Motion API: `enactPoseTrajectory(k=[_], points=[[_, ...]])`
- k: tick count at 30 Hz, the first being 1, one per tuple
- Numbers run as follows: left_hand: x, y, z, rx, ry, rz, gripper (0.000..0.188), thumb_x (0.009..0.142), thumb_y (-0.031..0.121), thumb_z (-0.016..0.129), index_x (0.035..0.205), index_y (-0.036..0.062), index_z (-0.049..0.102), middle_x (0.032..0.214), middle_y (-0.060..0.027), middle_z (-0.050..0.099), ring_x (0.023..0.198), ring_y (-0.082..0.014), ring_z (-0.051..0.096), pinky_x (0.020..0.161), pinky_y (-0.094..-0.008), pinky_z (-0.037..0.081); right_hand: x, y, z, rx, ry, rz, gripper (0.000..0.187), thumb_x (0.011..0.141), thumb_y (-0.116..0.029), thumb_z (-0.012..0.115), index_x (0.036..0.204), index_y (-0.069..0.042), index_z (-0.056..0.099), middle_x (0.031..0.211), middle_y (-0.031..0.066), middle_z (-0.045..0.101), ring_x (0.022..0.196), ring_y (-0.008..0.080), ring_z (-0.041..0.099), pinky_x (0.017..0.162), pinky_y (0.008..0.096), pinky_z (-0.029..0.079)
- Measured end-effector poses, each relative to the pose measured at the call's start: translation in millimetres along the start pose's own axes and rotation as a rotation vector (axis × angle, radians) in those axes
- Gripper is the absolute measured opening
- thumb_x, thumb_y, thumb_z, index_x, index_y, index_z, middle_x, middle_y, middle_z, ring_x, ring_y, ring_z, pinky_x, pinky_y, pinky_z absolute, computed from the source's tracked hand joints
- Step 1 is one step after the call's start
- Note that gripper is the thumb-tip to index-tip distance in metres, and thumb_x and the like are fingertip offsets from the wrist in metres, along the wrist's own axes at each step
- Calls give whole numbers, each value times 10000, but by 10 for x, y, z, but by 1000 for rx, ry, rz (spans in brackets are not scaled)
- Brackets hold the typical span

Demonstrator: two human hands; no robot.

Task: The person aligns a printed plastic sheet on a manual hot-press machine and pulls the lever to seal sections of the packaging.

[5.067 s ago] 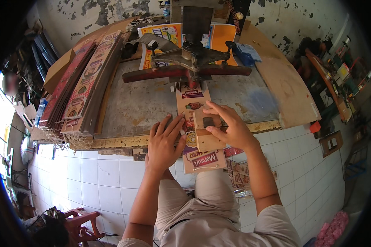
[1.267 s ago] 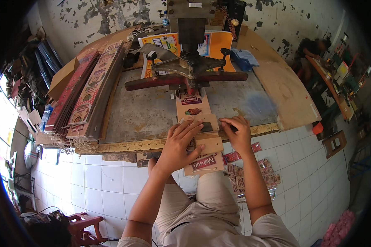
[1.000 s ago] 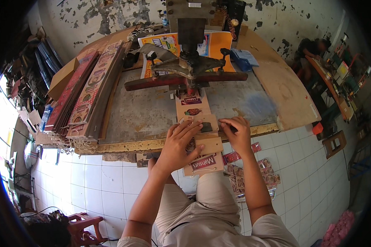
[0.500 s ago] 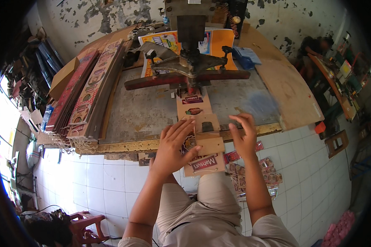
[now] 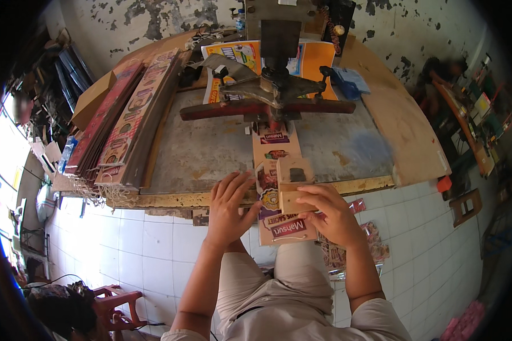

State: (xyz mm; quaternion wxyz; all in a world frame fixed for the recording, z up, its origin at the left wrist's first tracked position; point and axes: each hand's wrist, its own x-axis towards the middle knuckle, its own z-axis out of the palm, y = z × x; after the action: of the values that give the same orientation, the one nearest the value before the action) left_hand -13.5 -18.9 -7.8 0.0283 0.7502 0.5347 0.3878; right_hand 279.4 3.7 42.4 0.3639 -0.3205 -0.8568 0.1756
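Note:
A long printed cardboard strip (image 5: pixel 289 228) lies under the press and sticks out over the table's front edge toward my lap. On it sits a small wooden block (image 5: pixel 290 203) with a dark rectangular patch or opening in its upper part. My right hand (image 5: pixel 333 219) grips the block's right end, fingers on top and thumb below. Beside the strip's left edge, my left hand (image 5: pixel 230 209) is open with fingers spread; its thumb tip is at the strip's edge. Above the strip stands a metal press (image 5: pixel 274 94) with a wide red-edged crossbar.
Stacks of long printed strips with strings (image 5: pixel 132 116) lie on the table's left side, by a brown cardboard box (image 5: pixel 94 99). Blue plastic packets (image 5: pixel 350 82) rest at the back right. Printed packs lie on the tiled floor (image 5: pixel 153 250). Another person (image 5: pixel 438 77) sits at the far right.
My right hand has come down from the air onto the wooden block and gripped it. My left hand has slid left, off the strip's face. The view has shifted slightly.

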Motion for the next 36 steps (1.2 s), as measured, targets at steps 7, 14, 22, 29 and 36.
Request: enactPoseTrajectory(k=[7,14,22,29,36], points=[[52,30,39,62,-98,44,576,969,328,768,1492,97,690,1638,-41,634,1546,-354,517,1267,-547,364,77,-32,-54,136,101,-12,468,861,-102,916,1301,-73,757,1425,101,743,1314,340,680,1061,459,582],[50,55,38,82,-91,34,562,975,333,758,1484,102,699,1613,-39,655,1551,-352,514,1282,-583,336,159,-40,94,132,43,-10,446,904,-111,896,1326,-87,756,1450,99,726,1312,329,677,1008,428,614],[47,58,50,88,-83,28,552,971,335,764,1462,90,709,1589,-48,674,1545,-347,522,1288,-588,328,469,246,249,92,-7,-20,389,956,-123,854,1326,-80,739,1459,99,706,1325,350,666,1054,457,597],[54,61,44,74,-83,26,565,966,352,769,1473,111,707,1592,-36,672,1537,-344,529,1286,-595,328,967,751,434,20,7,-15,363,964,-31,820,1314,-62,728,1484,108,697,1379,366,653,1124,458,557],[62,72,23,97,-90,15,596,951,353,773,1497,129,695,1599,-17,665,1518,-341,543,1278,-588,335,1110,885,505,20,30,-48,370,959,-32,828,1313,-47,722,1479,120,693,1377,373,651,1112,459,567]])
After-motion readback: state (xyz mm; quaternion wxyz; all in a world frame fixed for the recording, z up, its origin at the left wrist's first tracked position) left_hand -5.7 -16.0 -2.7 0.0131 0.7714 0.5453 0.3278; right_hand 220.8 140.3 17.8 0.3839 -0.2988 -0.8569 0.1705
